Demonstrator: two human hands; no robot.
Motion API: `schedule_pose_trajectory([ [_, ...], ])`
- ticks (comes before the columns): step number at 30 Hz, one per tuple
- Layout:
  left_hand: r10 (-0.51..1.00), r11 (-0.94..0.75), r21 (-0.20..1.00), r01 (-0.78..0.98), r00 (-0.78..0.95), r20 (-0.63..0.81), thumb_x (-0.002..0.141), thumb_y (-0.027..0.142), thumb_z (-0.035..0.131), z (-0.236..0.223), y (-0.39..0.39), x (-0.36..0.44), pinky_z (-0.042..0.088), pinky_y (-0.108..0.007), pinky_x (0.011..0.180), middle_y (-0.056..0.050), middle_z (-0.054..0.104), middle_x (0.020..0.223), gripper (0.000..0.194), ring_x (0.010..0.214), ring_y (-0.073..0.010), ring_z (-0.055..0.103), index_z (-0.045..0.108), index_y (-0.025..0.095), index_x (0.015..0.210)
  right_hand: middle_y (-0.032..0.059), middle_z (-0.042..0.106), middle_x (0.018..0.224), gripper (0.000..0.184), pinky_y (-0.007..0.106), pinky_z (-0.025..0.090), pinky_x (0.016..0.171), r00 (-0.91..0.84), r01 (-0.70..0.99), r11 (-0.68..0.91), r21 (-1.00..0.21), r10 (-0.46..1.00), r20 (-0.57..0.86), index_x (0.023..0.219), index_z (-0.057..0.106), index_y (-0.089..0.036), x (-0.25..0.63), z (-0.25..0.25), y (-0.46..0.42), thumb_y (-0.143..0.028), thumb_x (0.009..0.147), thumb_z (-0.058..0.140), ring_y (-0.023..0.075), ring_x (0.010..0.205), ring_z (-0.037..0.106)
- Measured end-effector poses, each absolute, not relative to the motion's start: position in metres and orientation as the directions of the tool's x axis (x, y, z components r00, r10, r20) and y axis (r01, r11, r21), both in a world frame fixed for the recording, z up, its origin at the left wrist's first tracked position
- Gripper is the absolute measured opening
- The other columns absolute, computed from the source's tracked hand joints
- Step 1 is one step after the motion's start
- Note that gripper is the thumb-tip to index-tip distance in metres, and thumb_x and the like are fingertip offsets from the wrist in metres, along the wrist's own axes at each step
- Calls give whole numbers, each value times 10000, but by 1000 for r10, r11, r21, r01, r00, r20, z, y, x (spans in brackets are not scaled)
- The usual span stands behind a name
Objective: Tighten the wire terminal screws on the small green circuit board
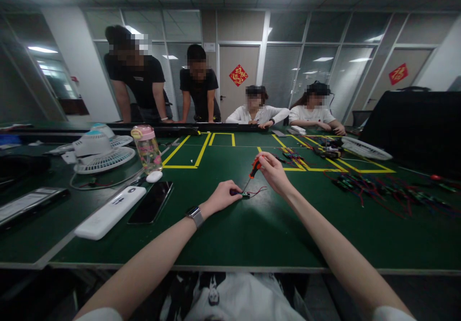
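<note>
My left hand [224, 196] rests on the green table [252, 234], fingers closed on a small circuit part with red wires [248, 195]. My right hand [272, 170] grips a red-and-black screwdriver [254, 168], tilted with its tip down on that part. A watch sits on my left wrist.
A white power bank [110, 212], a black phone [151, 202], a pink-lidded bottle [147, 149] and small white fans [99, 153] lie to the left. Piles of wired parts [374, 186] and another fan [365, 148] are at right. Several people stand or sit at the far side.
</note>
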State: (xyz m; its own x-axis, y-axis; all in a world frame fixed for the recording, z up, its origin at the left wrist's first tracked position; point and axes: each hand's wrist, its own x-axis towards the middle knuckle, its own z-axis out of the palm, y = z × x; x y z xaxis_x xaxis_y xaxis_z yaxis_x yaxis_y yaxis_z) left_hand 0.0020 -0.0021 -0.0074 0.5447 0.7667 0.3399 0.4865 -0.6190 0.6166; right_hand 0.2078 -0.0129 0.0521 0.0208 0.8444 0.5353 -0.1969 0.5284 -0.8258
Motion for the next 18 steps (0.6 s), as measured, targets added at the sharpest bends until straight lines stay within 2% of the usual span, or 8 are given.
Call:
schedule_pose_trajectory([
  [5,771,-611,627,483,541,335,799,247,733,-5,-5,2,487,-278,769,-51,688,904,144,825,-181,636,781,172,912,17,701,860,320,336,505,834,-54,-258,480,-838,859,509,966,710,-272,207,54,-14,-511,759,751,181,848,650],
  [9,776,-603,638,478,538,330,797,249,736,-4,-3,2,484,-277,765,-50,685,901,140,826,-182,636,783,172,904,19,702,882,314,355,512,860,-55,-319,463,-827,862,503,921,712,-270,206,55,-14,-517,736,772,191,878,656],
  [14,780,-591,641,490,551,298,808,261,731,-3,-1,1,481,-277,786,-50,689,923,157,847,-182,637,782,173,927,-5,659,813,333,333,525,795,9,-227,501,-835,859,512,853,704,-255,205,54,-15,-546,709,778,159,762,601],
  [18,775,-593,644,483,558,295,813,265,729,-2,-1,1,480,-279,803,-54,696,937,161,861,-186,641,783,170,932,-2,669,794,333,327,519,773,-55,-235,478,-847,863,502,921,704,-254,203,56,-18,-520,732,769,157,742,618],
])
